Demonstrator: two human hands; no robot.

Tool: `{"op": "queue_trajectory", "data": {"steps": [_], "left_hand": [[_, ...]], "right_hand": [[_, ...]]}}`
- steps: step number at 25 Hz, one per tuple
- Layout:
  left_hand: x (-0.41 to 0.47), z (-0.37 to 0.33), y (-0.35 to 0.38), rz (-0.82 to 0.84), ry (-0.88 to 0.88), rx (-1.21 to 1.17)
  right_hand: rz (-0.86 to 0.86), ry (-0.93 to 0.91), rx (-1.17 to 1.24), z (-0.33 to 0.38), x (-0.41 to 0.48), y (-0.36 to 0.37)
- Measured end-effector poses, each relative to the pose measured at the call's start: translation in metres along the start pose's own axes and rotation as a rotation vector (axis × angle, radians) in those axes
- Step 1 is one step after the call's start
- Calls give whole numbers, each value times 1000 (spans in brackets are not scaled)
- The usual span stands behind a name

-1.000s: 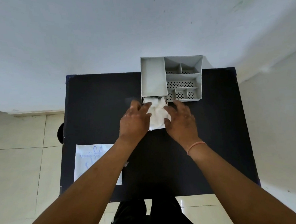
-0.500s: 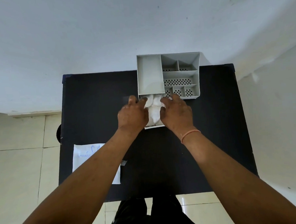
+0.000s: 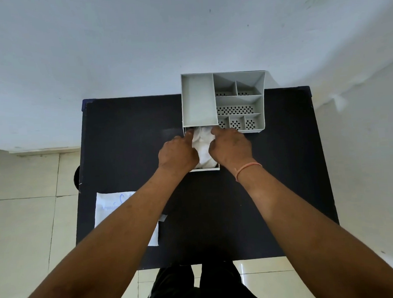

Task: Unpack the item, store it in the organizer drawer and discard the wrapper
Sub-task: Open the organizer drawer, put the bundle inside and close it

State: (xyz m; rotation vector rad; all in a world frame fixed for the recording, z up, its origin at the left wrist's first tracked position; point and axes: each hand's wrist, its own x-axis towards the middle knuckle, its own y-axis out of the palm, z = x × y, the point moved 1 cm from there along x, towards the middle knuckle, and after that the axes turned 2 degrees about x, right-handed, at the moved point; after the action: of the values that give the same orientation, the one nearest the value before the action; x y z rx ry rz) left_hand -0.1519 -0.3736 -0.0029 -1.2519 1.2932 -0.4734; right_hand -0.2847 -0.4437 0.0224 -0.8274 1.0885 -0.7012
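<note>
White cloth [image 3: 202, 146] in drawer [image 3: 205, 169] between both hands.

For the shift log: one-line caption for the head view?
Both hands, left hand and right hand, press white item into the organizer's open drawer; wrapper lies aside.

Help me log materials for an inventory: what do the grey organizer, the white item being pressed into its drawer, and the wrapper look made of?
Grey organizer: apparently moulded plastic, matte, with thin even walls and perforated floors. White item: looks like soft fabric, since it creases and bunches between both hands. Wrapper: thin, flat white sheet with blue print, possibly plastic film or paper; unclear.
</note>
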Motion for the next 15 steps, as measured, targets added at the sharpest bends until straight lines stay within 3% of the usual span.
{"op": "queue_trajectory", "data": {"steps": [3,8,13,15], "left_hand": [[-7,2,8,56,33,59],[-2,1,17,177,34,58],[-12,1,10,54,41,24],[-19,1,11,8,58,22]], "right_hand": [[1,47,-9,5,-3,5],[307,87,97,0,6,25],[6,22,191,-14,-2,20],[26,20,71,-8,-1,21]]}}
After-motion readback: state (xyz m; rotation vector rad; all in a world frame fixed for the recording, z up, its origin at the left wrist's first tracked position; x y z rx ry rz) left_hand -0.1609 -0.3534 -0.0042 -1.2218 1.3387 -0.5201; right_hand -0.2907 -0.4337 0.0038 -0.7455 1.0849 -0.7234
